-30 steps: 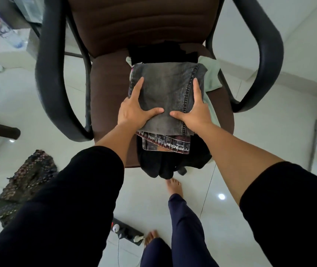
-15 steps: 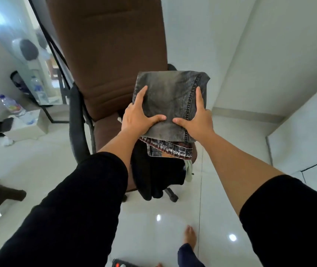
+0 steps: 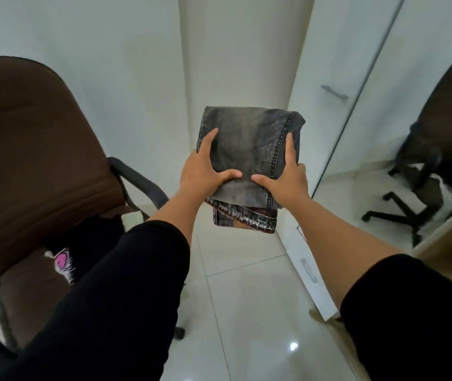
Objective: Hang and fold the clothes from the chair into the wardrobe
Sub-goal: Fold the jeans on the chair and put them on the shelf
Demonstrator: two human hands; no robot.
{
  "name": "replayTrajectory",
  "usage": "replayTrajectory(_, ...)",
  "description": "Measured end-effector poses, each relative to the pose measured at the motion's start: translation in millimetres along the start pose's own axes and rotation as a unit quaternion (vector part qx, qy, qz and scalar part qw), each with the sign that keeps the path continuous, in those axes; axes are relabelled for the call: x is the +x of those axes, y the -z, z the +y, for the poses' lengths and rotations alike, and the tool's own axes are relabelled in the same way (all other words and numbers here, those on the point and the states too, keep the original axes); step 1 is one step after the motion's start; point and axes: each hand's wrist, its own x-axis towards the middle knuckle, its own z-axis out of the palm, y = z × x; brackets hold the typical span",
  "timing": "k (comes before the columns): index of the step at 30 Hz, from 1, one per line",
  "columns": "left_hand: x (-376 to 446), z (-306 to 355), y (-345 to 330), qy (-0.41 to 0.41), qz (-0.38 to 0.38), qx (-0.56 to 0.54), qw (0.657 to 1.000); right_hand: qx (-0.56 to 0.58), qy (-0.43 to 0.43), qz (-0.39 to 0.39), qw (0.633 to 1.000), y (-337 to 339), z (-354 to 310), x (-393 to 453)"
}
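A folded pair of grey washed jeans point(image 3: 249, 144) is held in the air in front of me, above the tiled floor. My left hand point(image 3: 203, 171) grips its left edge with the thumb on top. My right hand point(image 3: 288, 177) grips its right edge the same way. The brown office chair point(image 3: 27, 149) stands at the left, with dark clothes point(image 3: 87, 243) lying on its seat, one showing a pink print. The white wardrobe point(image 3: 329, 86) with a metal handle stands at the right, its door closed.
A mirrored door point(image 3: 417, 149) at the far right reflects the chair. A white pillar point(image 3: 241, 50) rises straight ahead. Glossy white floor tiles point(image 3: 247, 312) lie between the chair and the wardrobe.
Both hands lifted the folded jeans off the chair's pile and carried them to the right; my view turned from the chair toward the wardrobe.
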Motion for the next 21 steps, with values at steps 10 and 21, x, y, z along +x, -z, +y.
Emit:
replayTrajectory(10, 0, 119, -108, -0.149, -0.15, -0.059, 0.976, -0.018, -0.135, 0.165, 0.977, 124, 79, -45)
replayTrajectory(21, -50, 210, -215, -0.284, -0.307, -0.11, 0.902, -0.037, -0.294, 0.313, 0.902, 201, 142, -130)
